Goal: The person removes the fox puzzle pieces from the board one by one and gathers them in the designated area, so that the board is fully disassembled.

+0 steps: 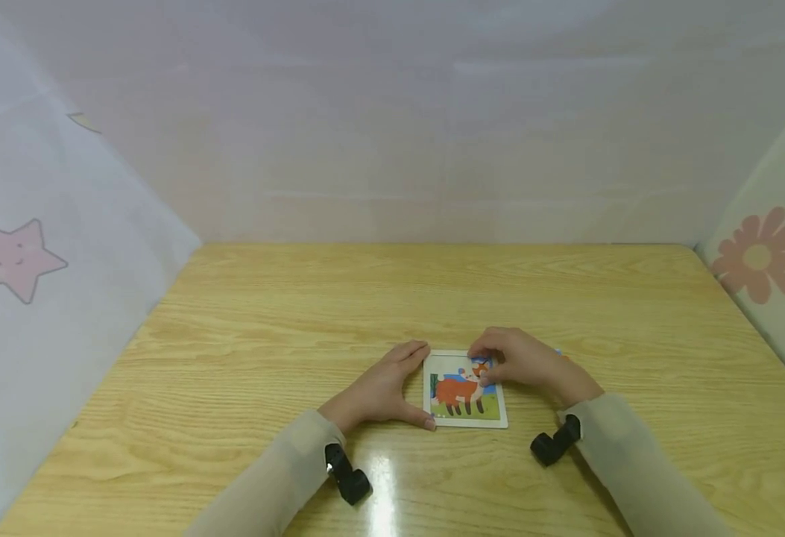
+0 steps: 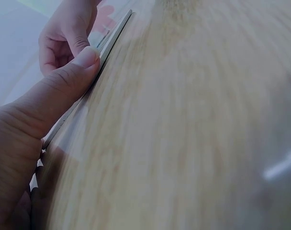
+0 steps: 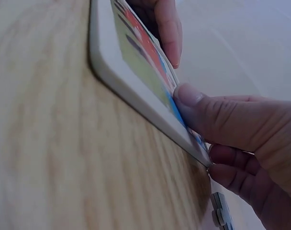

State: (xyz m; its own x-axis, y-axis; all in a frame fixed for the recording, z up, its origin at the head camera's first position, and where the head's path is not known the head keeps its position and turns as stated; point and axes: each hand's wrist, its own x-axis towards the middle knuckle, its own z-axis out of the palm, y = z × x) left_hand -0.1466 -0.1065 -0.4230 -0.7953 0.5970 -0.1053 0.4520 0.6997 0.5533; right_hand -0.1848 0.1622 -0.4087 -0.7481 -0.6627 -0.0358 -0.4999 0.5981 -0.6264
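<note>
A white-framed fox puzzle (image 1: pixel 466 406) lies on the wooden table, its lower part filled with an orange fox on green and its upper left bare white. My left hand (image 1: pixel 384 388) holds the board's left side, fingertips at the far corner and thumb on the near one. Seen from the left wrist, that thumb (image 2: pixel 64 81) presses the board's edge. Over the upper right corner, my right hand (image 1: pixel 522 362) pinches a puzzle piece with the fox's head (image 1: pixel 481 368), which the fingers partly cover. The right wrist view has the right thumb (image 3: pixel 203 108) down on the picture's blue part.
Beyond the right hand, more puzzle pieces (image 3: pixel 222 211) lie on the table, mostly hidden behind the wrist in the head view. The wooden table (image 1: pixel 265 321) reaches back to a pale cloth wall (image 1: pixel 432 149), with cloth sides at left and right.
</note>
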